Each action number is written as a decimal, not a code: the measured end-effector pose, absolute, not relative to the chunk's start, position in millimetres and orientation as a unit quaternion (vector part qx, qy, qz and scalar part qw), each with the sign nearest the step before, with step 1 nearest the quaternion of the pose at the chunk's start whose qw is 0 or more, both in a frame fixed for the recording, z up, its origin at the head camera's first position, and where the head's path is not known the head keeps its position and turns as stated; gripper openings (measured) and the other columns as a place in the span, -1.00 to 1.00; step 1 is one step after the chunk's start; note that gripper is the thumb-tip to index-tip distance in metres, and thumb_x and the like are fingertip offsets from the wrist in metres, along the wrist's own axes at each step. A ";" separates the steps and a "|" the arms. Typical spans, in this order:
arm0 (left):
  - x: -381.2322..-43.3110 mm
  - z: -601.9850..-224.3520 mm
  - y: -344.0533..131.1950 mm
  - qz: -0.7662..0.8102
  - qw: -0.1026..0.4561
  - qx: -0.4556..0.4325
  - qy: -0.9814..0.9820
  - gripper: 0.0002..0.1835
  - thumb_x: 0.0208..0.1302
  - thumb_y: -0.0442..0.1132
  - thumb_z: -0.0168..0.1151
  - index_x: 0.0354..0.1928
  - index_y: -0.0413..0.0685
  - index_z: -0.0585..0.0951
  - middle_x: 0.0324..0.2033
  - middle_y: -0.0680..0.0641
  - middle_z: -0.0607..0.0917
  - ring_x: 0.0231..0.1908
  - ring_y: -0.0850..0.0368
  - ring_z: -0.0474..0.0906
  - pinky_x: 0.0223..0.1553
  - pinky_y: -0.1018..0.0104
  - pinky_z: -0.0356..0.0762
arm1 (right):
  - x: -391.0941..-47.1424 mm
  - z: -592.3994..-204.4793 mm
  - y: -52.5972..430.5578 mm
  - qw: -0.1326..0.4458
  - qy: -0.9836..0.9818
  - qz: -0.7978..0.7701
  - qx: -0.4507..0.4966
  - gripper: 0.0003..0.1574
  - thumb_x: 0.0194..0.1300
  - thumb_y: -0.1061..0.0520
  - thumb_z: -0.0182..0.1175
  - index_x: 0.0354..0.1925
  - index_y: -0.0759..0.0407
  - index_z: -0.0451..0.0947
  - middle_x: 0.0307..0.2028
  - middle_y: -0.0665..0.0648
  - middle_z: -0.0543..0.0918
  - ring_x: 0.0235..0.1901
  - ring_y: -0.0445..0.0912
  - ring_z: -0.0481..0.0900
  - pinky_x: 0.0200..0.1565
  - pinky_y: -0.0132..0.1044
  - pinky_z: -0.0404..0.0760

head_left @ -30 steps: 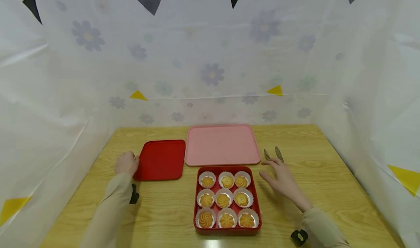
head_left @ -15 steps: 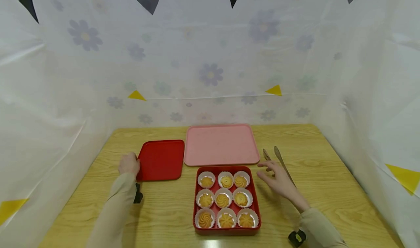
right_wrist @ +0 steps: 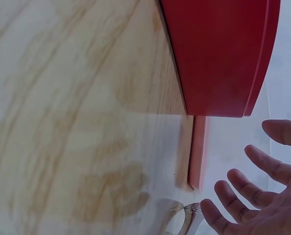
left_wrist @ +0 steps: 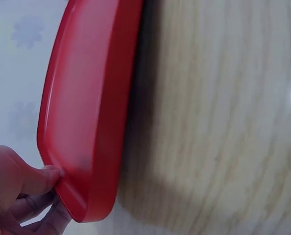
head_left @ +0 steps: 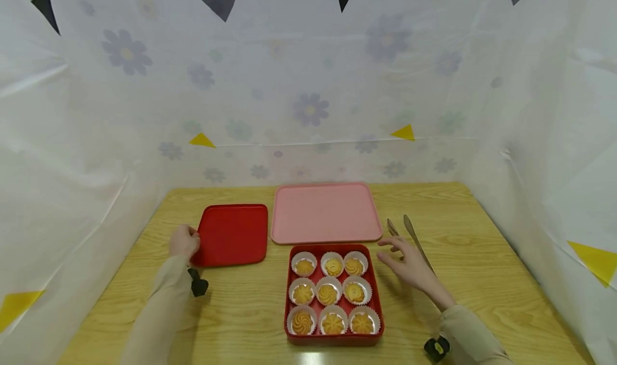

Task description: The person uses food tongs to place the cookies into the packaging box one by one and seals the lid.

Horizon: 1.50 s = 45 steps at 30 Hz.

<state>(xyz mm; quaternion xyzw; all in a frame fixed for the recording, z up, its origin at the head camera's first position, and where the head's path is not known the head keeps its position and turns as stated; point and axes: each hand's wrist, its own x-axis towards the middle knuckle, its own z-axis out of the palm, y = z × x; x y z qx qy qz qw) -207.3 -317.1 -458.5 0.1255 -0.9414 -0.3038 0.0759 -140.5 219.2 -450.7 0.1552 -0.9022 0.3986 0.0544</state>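
My left hand [head_left: 185,241] pinches the left rim of a shallow red square lid [head_left: 233,235], which lies hollow side up at the left. In the left wrist view the thumb presses the inside of the lid [left_wrist: 77,98] near a corner, with curled fingers under the rim. Over the table, right of a red tin [head_left: 335,341], hovers my right hand [head_left: 411,263], fingers spread and holding nothing. Several butter cookies [head_left: 328,294] in white paper cups stand in rows inside that tin. Metal tongs [head_left: 415,236] lie partly hidden behind the right hand.
Behind the tin lies a pink tray [head_left: 326,214], just right of the lid. All of it stands on a wood-grain table [head_left: 241,311]. White sheeting with flowers [head_left: 270,86] closes off the back and both sides.
The red lid has shifted a little to the left with my left hand. My right hand moved slightly left at first, uncovering more of the tongs, then stayed put. The tin has not moved.
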 end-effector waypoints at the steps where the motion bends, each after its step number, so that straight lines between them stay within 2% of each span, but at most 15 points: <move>1: -206.2 -455.8 -317.3 -0.312 0.074 0.131 -0.938 -0.68 0.30 -0.36 -0.03 -0.16 -0.54 0.59 -0.21 -0.50 0.66 -0.23 -0.36 0.59 -0.23 -0.05 0.57 | -141.0 -450.4 219.2 0.054 -0.901 0.400 0.157 -0.66 0.39 0.15 0.21 0.07 0.26 0.60 0.08 0.33 0.61 -0.01 0.22 0.57 -0.17 -0.03 0.60; 5: -205.2 -442.7 -309.4 -0.332 0.069 0.147 -0.929 -0.66 0.35 -0.32 0.02 -0.08 -0.51 0.62 -0.26 -0.43 0.69 -0.29 -0.24 0.61 -0.42 0.25 0.49 | -144.0 -448.8 220.2 0.061 -0.898 0.403 0.167 -0.66 0.39 0.16 0.21 0.07 0.28 0.60 0.07 0.34 0.62 -0.03 0.23 0.58 -0.15 -0.03 0.60; 7: -205.2 -435.3 -301.0 -0.341 0.063 0.151 -0.926 -0.66 0.39 -0.30 0.03 -0.04 -0.48 0.63 -0.28 -0.37 0.69 -0.32 -0.16 0.61 -0.46 0.33 0.44 | -146.5 -448.0 220.2 0.064 -0.896 0.405 0.172 -0.66 0.39 0.17 0.21 0.08 0.29 0.60 0.07 0.34 0.63 -0.03 0.22 0.58 -0.13 -0.02 0.60; 17: -211.0 -409.8 -262.3 -0.385 0.104 0.126 -0.908 -0.67 0.42 -0.27 0.06 -0.02 -0.41 0.65 -0.32 -0.31 0.70 -0.37 -0.08 0.59 -0.47 0.35 0.41 | -156.7 -439.8 211.2 0.044 -0.894 0.411 0.176 -0.59 0.44 0.09 0.16 0.15 0.27 0.58 0.07 0.30 0.66 -0.01 0.15 0.60 -0.12 -0.10 0.60; 22: -214.2 -406.7 -240.4 -0.419 0.097 0.107 -0.896 -0.71 0.42 -0.29 0.11 -0.04 -0.40 0.67 -0.33 -0.29 0.71 -0.41 0.06 0.58 -0.44 0.39 0.43 | -163.2 -430.6 204.9 0.009 -0.888 0.427 0.169 -0.56 0.51 0.05 0.08 0.19 0.26 0.56 0.07 0.31 0.66 -0.03 0.13 0.62 -0.13 -0.16 0.61; 26: -218.5 -404.9 -218.7 -0.454 0.084 0.090 -0.882 -0.73 0.42 -0.30 0.14 -0.06 -0.38 0.68 -0.32 -0.27 0.72 -0.42 0.15 0.58 -0.43 0.41 0.45 | -172.9 -424.7 199.5 -0.026 -0.879 0.450 0.158 -0.50 0.56 0.04 -0.01 0.27 0.30 0.50 0.14 0.40 0.60 0.04 0.18 0.61 -0.05 -0.08 0.63; 29: -220.5 -403.2 -200.7 -0.474 0.075 0.081 -0.874 -0.74 0.41 -0.28 0.16 -0.07 -0.35 0.69 -0.32 -0.23 0.72 -0.41 0.16 0.59 -0.42 0.42 0.46 | -181.8 -422.2 194.3 -0.044 -0.872 0.464 0.150 -0.47 0.58 0.03 -0.05 0.29 0.32 0.48 0.06 0.44 0.61 -0.04 0.17 0.62 -0.04 -0.04 0.63; 32: -221.5 -402.1 -182.6 -0.489 0.071 0.076 -0.866 -0.76 0.41 -0.26 0.18 -0.08 -0.30 0.70 -0.32 -0.20 0.72 -0.38 0.13 0.61 -0.40 0.43 0.48 | -190.2 -420.6 188.2 -0.056 -0.865 0.479 0.135 -0.50 0.57 0.00 -0.04 0.20 0.32 0.54 -0.19 0.38 0.60 -0.31 0.04 0.52 -0.22 -0.13 0.57; 35: -221.0 -401.6 -166.2 -0.504 0.069 0.067 -0.858 -0.77 0.40 -0.27 0.20 -0.08 -0.29 0.70 -0.30 -0.21 0.72 -0.35 0.09 0.62 -0.39 0.43 0.51 | -197.8 -420.4 181.8 -0.059 -0.856 0.498 0.123 -0.55 0.57 -0.04 -0.04 -0.08 0.30 0.60 -0.45 0.20 0.47 -0.50 -0.10 0.31 -0.40 -0.25 0.41; 38: -220.3 -402.2 -152.6 -0.514 0.065 0.057 -0.854 -0.79 0.38 -0.27 0.23 -0.10 -0.28 0.71 -0.29 -0.23 0.73 -0.33 0.05 0.65 -0.39 0.42 0.52 | -203.7 -420.8 176.3 -0.052 -0.844 0.519 0.126 -0.53 0.58 -0.03 -0.06 -0.34 0.29 0.49 -0.62 0.05 0.27 -0.60 -0.18 0.16 -0.50 -0.32 0.25; 41: -219.6 -403.0 -143.3 -0.526 0.056 0.047 -0.848 -0.79 0.36 -0.27 0.25 -0.10 -0.27 0.71 -0.27 -0.23 0.74 -0.32 0.07 0.66 -0.39 0.42 0.49 | -206.9 -421.0 173.0 -0.033 -0.831 0.539 0.134 -0.51 0.59 0.02 -0.06 -0.42 0.34 0.42 -0.67 0.00 0.21 -0.65 -0.21 0.11 -0.52 -0.33 0.21; 45: -218.3 -404.0 -138.3 -0.550 0.050 0.039 -0.833 -0.79 0.35 -0.28 0.26 -0.09 -0.28 0.71 -0.27 -0.24 0.74 -0.36 0.16 0.63 -0.37 0.38 0.50 | -208.7 -419.8 170.2 -0.011 -0.825 0.552 0.122 -0.53 0.56 0.06 -0.01 -0.35 0.46 0.44 -0.62 0.02 0.31 -0.63 -0.22 0.15 -0.49 -0.34 0.24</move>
